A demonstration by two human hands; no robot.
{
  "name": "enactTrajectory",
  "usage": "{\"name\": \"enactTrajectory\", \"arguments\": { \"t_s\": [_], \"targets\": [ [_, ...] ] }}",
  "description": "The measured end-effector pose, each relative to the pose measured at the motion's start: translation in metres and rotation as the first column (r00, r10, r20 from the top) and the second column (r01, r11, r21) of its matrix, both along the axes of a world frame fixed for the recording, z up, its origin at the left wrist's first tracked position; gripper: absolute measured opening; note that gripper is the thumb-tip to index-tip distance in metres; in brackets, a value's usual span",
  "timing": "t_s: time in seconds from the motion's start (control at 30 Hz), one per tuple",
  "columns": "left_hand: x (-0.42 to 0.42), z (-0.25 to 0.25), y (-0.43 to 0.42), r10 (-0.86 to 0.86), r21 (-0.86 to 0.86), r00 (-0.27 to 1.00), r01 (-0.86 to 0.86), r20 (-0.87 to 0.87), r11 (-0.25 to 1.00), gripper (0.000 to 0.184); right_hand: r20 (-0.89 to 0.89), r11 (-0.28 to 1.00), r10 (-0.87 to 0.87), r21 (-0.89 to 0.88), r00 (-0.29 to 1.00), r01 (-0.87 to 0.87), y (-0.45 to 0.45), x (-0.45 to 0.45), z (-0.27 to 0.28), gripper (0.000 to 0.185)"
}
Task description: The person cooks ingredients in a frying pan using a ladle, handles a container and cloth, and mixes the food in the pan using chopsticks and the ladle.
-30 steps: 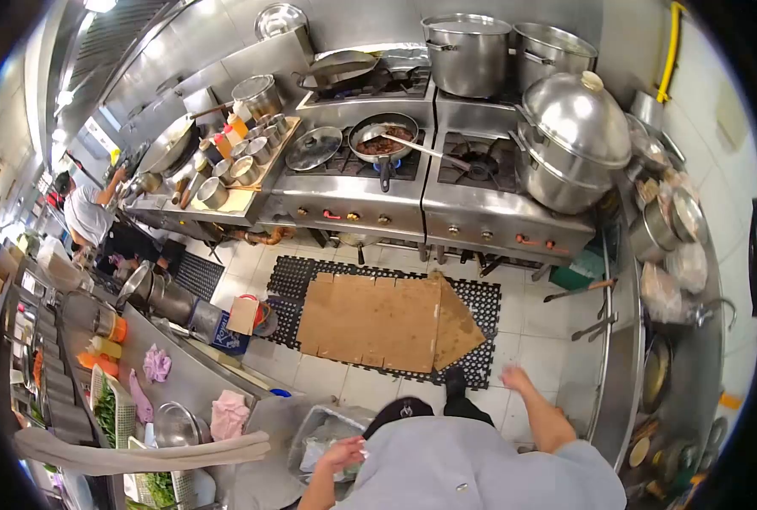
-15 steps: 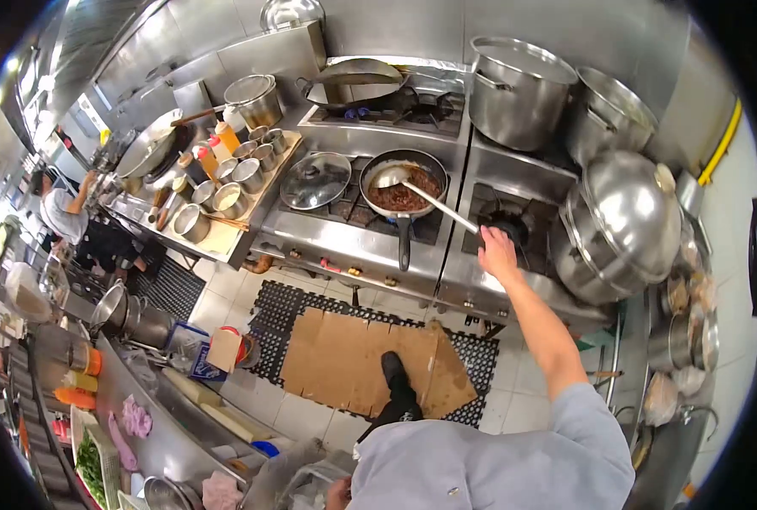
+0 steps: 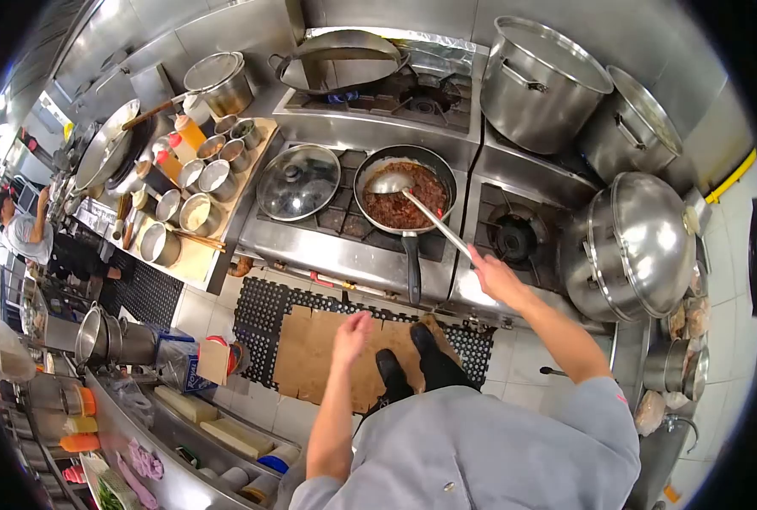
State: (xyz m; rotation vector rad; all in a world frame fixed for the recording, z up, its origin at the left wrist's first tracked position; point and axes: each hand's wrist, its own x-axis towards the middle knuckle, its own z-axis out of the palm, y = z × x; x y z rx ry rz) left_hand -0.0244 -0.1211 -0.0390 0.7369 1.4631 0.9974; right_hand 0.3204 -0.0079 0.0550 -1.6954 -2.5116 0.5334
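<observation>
My right hand [image 3: 497, 277] is closed around the end of a long-handled metal ladle [image 3: 429, 217]. The ladle's bowl rests in a dark brown, chunky sauce [image 3: 395, 204] inside a black frying pan [image 3: 365, 161] on the stove. The pan's black handle [image 3: 413, 272] points toward me, with no hand on it. Below and left of that handle, my left hand [image 3: 353, 336] hangs in the air over the floor, its fingers curled with nothing visible in them. Left of the pan, a glass lid [image 3: 298, 183] lies on the stove.
Two tall stockpots [image 3: 540, 93] stand behind on the right. A domed steel steamer [image 3: 637, 246] is beside the bare right burner [image 3: 512, 235]. Metal cups and squeeze bottles [image 3: 189, 130] crowd the left counter. A wok [image 3: 340, 64] sits behind. Cardboard [image 3: 310, 348] covers the floor mat; a person works far left.
My left hand has come up from the lower edge and forward toward the stove. My right hand still holds the ladle in the pan. The view has shifted, and both my shoes now show.
</observation>
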Motion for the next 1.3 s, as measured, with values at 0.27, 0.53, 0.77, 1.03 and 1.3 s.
{"name": "enactTrajectory", "arguments": {
  "t_s": [0.27, 0.53, 0.77, 1.03, 1.3],
  "targets": [
    [0.116, 0.026, 0.091, -0.125, -0.123, 0.962, 0.159, 0.244, 0.980, 0.053, -0.067, 0.995, -0.015, -0.100, 0.998, 0.008, -0.015, 0.053, 0.078, 0.062],
    [0.100, 0.000, 0.106, -0.077, -0.005, 0.904, 0.083, -0.421, 0.997, 0.056, -0.238, 1.000, -0.005, 0.021, 0.971, 0.010, 0.048, 0.064, 0.056, 0.059],
    [0.064, 0.027, 0.120, -0.212, -0.048, 0.875, 0.212, -0.436, 0.976, 0.051, -0.067, 0.996, -0.073, -0.059, 0.995, 0.069, 0.084, 0.025, 0.038, 0.057],
    [0.055, 0.017, 0.120, -0.228, 0.037, 0.864, 0.273, -0.450, 0.961, 0.048, 0.080, 0.988, -0.046, -0.144, 0.996, 0.057, 0.038, -0.026, 0.068, 0.059],
    [0.050, 0.014, 0.120, -0.274, -0.037, 0.915, 0.276, -0.296, 0.961, 0.055, 0.209, 0.989, -0.095, -0.089, 0.973, 0.116, -0.017, -0.022, 0.136, 0.060]
  ]
}}
